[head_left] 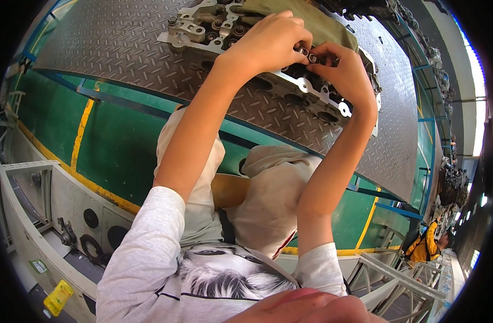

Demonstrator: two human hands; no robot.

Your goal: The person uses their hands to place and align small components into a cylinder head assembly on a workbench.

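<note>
Both of my hands are over a metal cylinder head (305,84) that lies on a tread-plate bench. My left hand (273,40) reaches across its middle, thumb and fingers pinched at a small shiny metal engine part (312,57) with rounded ends. From the right, my right hand (340,70) pinches the same part between thumb and forefinger. Fingers partly hide it, so its exact kind is unclear. An olive-green cloth (332,29) covers the far side of the head. Valve springs (239,30) show uncovered at the head's left end.
The tread-plate bench (122,48) has a blue frame edge. Dark engine parts (359,6) sit beyond the cloth. Behind me are grey metal racks (26,167) and a yellow package (58,297). A person in a yellow jacket (424,245) is far right.
</note>
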